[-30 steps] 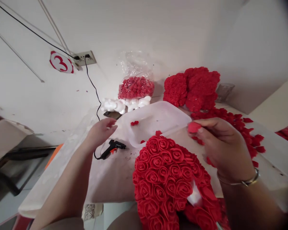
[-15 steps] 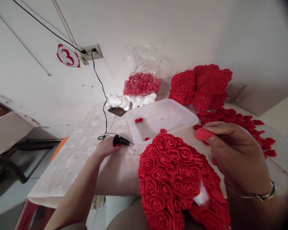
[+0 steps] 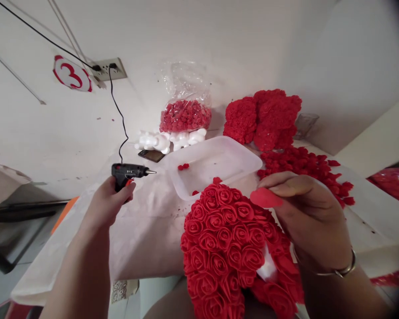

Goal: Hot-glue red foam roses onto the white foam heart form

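Note:
My left hand [image 3: 108, 201] is closed round the handle of a black glue gun [image 3: 131, 170], held above the table with its nozzle pointing right. Between the thumb and fingers of my right hand [image 3: 310, 212] is a red petal [image 3: 266, 197]. Below and between my hands, a figure covered in red foam roses [image 3: 219, 239] rests at my lap against the table edge. A white patch [image 3: 267, 266] shows on its right part, near my right wrist.
A white plastic tray [image 3: 216, 164] holds a few red pieces. Behind it are white figures [image 3: 153, 141], a phone [image 3: 151, 155] and a bag of red roses [image 3: 186, 116]. Red rose figures [image 3: 262, 117] and loose red petals [image 3: 302, 164] lie at right. A cord runs to the wall socket [image 3: 110, 71].
My left hand has lifted the glue gun off the table, its nozzle now level. The view has shifted right. My right hand still pinches the petal, now nearer the rose figure.

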Motion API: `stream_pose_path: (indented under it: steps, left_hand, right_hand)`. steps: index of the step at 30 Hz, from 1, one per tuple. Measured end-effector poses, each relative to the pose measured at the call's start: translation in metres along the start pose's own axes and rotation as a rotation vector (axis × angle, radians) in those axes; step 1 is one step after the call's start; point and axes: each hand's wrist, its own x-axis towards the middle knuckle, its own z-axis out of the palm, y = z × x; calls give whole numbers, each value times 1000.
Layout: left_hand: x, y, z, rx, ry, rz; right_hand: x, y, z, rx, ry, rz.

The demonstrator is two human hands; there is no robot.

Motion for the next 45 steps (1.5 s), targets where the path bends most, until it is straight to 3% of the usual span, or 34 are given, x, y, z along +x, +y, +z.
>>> stream_pose_path:
  steps: [6,10,19,30,45]
  left_hand:
    - [-50,85,11,-318,-15,432]
    - [-69,109,26,-286,66,591]
    - [-81,116,36,-133,236,686]
    - [-78,121,35,-17,278,721]
    - [-80,126,31,57,286,799]
  right_hand:
    - [-4,-6,2,-154,-60,-136]
    - [-5,-12,-1,-249,-115,-217]
    - [-7,-21,3,-321,-120,-215]
    - [-2,-19,0,-290,-159,-316]
    - [-1,-19,2,-276,-154,-300]
